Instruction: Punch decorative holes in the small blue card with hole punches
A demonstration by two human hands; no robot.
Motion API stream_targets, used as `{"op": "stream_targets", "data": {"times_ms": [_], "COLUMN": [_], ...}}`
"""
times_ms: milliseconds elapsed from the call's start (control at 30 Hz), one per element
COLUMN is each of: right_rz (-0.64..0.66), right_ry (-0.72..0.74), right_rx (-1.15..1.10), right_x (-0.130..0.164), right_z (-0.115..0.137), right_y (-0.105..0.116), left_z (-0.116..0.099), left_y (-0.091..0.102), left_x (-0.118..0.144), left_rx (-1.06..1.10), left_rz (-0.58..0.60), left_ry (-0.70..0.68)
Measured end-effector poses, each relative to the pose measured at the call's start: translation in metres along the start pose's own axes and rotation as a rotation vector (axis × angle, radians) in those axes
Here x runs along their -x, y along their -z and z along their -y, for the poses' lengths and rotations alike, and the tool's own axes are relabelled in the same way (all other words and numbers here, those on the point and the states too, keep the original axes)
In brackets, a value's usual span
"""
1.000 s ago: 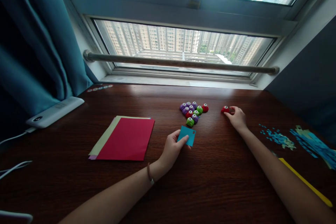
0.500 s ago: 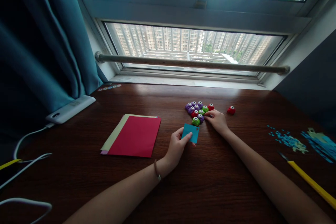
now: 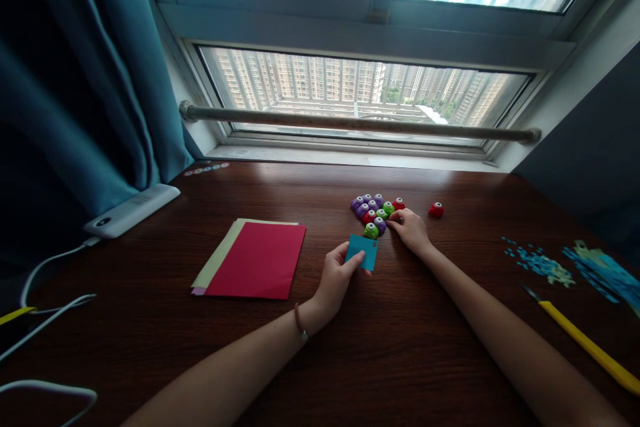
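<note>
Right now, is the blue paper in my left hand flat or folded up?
Flat: the blue paper shows as one plain rectangle pinched by the left hand.

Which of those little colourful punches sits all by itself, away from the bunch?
The red punch to the right of the right hand. It stands alone on the desk; the others huddle in one cluster.

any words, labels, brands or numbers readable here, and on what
None can be read.
White power bank: faint marks on its top, too blurred to read.
Blue paper piece in the left hand: no print, only a small red mark at a corner.
Punch cluster at the right hand: too small to tell any label.
Red paper stack: no print shows.
</note>
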State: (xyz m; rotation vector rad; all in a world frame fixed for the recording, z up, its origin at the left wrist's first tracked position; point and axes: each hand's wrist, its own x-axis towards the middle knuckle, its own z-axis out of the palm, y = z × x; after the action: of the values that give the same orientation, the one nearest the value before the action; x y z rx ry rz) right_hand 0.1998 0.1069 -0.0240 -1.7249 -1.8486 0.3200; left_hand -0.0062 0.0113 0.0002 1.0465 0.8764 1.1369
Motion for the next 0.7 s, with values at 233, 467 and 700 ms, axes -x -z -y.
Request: {"op": "stream_targets", "data": {"times_ms": [233, 467, 700], "right_rz": [-0.007, 0.023, -0.108], "right_ry": [-0.03, -0.096, -0.358], "right_rx": [-0.149, -0.446, -0.042], "right_x": [0.0, 0.017, 0.04], "right_z": [-0.003, -0.022, -0.098], "right_y": [0.001, 0.05, 0.2], "left_z": [0.003, 0.005, 0.004], "left_y": [0.001, 0.002, 0.002], "left_x": [0.0, -0.001, -0.001], "left_rx": [0.001, 0.004, -0.019], "left_rz": [0.001, 0.003, 0.013], "left_ry": [0.006, -0.003, -0.02]}}
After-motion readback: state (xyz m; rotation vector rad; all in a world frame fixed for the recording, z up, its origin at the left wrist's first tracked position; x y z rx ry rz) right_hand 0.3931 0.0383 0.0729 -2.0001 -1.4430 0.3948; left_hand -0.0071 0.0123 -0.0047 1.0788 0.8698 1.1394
